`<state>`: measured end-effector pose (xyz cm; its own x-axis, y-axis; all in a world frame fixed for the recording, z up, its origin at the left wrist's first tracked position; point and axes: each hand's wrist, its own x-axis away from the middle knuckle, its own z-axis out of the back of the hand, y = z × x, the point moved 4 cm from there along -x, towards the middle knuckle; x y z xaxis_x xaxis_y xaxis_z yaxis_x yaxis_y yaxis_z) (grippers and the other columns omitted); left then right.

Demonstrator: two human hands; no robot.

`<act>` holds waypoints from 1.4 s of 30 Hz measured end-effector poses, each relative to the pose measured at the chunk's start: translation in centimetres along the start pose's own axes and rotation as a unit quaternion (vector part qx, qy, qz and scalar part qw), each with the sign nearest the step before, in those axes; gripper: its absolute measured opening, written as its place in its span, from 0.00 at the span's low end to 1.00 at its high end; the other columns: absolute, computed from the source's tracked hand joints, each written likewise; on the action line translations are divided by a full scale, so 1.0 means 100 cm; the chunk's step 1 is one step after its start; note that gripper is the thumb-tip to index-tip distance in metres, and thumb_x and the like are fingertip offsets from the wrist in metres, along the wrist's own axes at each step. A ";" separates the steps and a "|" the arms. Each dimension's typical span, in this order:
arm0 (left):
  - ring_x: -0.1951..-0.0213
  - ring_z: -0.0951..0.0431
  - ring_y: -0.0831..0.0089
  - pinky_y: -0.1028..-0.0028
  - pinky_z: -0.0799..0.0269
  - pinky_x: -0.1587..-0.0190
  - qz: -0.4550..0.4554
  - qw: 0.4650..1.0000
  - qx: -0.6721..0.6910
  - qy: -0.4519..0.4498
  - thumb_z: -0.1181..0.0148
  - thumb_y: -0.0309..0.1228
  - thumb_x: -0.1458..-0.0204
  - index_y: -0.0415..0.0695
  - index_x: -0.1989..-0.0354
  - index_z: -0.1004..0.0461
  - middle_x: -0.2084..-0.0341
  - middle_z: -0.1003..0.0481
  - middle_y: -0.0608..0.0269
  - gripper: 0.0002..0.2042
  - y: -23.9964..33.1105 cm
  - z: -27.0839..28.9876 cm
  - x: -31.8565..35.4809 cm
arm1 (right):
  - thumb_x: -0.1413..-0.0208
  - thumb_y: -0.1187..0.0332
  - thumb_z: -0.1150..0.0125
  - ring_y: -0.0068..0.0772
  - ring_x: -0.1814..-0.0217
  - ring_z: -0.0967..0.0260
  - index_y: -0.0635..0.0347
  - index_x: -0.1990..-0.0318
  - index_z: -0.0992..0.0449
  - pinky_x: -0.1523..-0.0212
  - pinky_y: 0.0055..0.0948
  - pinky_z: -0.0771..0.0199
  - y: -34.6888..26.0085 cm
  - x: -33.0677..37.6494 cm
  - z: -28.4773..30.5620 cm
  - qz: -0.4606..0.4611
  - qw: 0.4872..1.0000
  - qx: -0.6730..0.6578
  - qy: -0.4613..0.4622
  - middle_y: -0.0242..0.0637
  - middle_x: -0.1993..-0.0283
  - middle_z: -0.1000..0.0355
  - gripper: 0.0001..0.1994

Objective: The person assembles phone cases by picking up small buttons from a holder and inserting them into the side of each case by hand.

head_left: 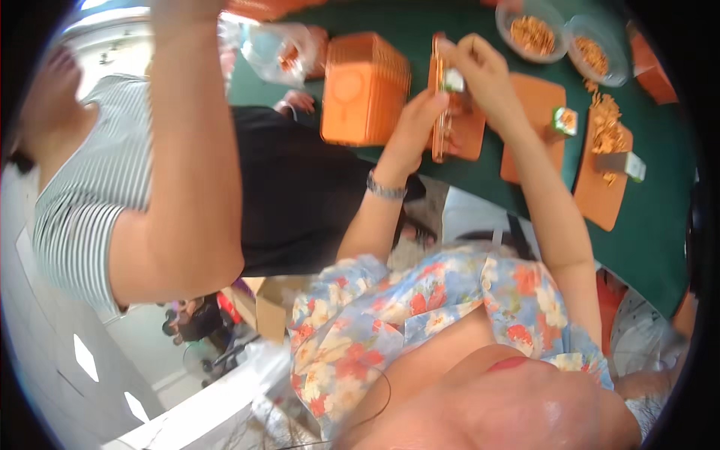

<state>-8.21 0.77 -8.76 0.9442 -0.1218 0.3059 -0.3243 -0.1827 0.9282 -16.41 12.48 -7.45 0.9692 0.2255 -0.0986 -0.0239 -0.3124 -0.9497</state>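
Table [660, 247] with a dark green top carries a tall stack of orange trays [346, 101], ribbed along one side, and next to it a crinkled clear bag [262, 49] with something orange inside. Farther right, a round clear bowl [561, 51] and a second clear bowl [618, 60] hold loose orange shreds [534, 36]. Of the flat, smooth boards, the right board [598, 206] bears more shreds and a grey-sided block [615, 162]; the middle board [525, 161] has a small green-and-white block [566, 121]. A thin orange panel [437, 139] stands edge-on between the hands: the left hand [412, 127] grips its middle, thumb up, while the right hand [480, 75] bends its fingers at the upper end, whether pinching I cannot tell. A blurred white-and-green piece [453, 80] sits against the panel.
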 end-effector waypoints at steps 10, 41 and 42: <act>0.55 0.26 0.68 0.75 0.26 0.58 -0.447 0.802 -0.386 0.090 0.34 0.28 0.62 0.37 0.31 0.54 0.50 0.35 0.54 0.47 0.022 -0.039 0.105 | 0.42 0.74 0.44 0.19 0.62 0.35 0.65 0.59 0.31 0.62 0.19 0.35 -0.062 0.143 0.004 0.095 0.981 -0.025 -0.170 0.34 0.59 0.34 0.06; 0.60 0.23 0.64 0.68 0.23 0.62 -0.039 0.942 0.100 -0.317 0.39 0.59 0.57 0.33 0.36 0.48 0.49 0.35 0.52 0.48 -0.066 -0.142 0.102 | 0.41 0.74 0.49 0.16 0.68 0.36 0.65 0.64 0.30 0.68 0.17 0.37 -0.061 0.238 0.131 0.223 0.963 -0.080 0.126 0.30 0.68 0.33 0.04; 0.61 0.23 0.62 0.67 0.23 0.62 0.027 0.918 0.152 -0.364 0.41 0.60 0.57 0.33 0.36 0.48 0.50 0.34 0.49 0.48 -0.059 -0.162 0.106 | 0.41 0.70 0.49 0.20 0.64 0.34 0.66 0.59 0.31 0.64 0.19 0.35 -0.062 0.235 0.149 0.236 0.956 -0.044 0.171 0.34 0.63 0.32 0.08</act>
<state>4.65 16.37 -7.51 0.6733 -0.7390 0.0240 -0.4749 -0.4074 0.7800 2.84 33.43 -8.35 0.8792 -0.2699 -0.3927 -0.4724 -0.3850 -0.7929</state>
